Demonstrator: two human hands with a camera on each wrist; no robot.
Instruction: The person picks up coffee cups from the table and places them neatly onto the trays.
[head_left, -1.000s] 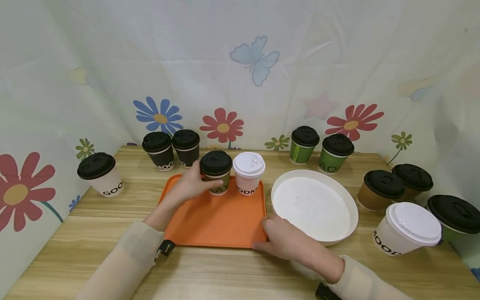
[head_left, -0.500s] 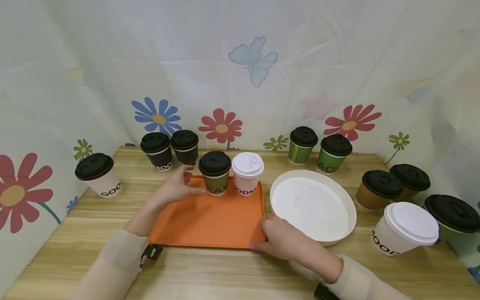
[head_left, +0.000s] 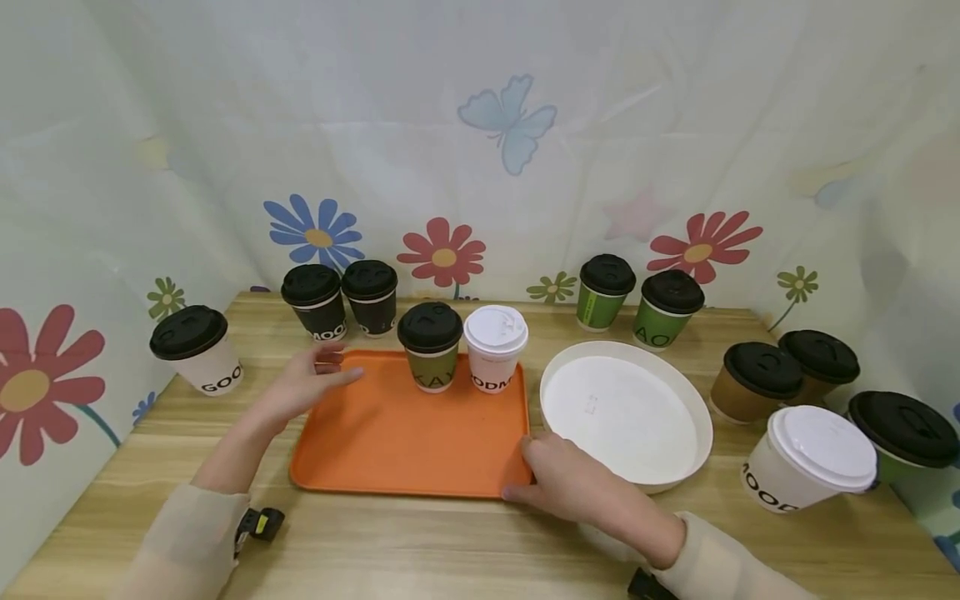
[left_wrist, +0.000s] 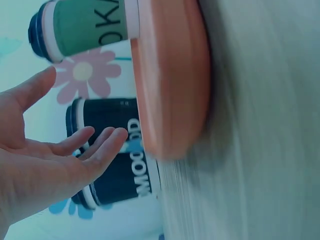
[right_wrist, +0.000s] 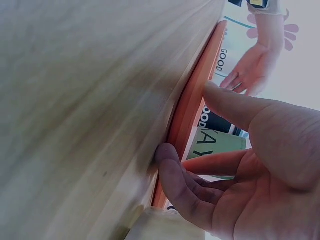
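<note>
An orange tray (head_left: pixel 420 442) lies on the wooden table. At its far edge stand an olive-green paper cup (head_left: pixel 432 367) with a black lid and a white cup (head_left: pixel 493 362) with a white lid. My left hand (head_left: pixel 300 387) hovers by the tray's left edge, fingers spread and holding nothing. Behind that hand (left_wrist: pixel 55 160), in the left wrist view, are two black cups (left_wrist: pixel 112 120). My right hand (head_left: pixel 566 479) grips the tray's near right corner, with the thumb at the front edge. In the right wrist view its fingertips (right_wrist: pixel 170 160) curl against the tray rim.
A round white tray (head_left: pixel 630 475) sits right of the orange one. Two green cups (head_left: pixel 663 325) stand at the back. Brown cups (head_left: pixel 750 392), a large white cup (head_left: pixel 795 467) and a green cup (head_left: pixel 896 458) line the right side. One white cup (head_left: pixel 206 367) stands far left.
My left hand has let go of the olive-green cup and moved left and toward me, off the tray's left edge. The cup stays standing on the tray. My right hand has kept its place.
</note>
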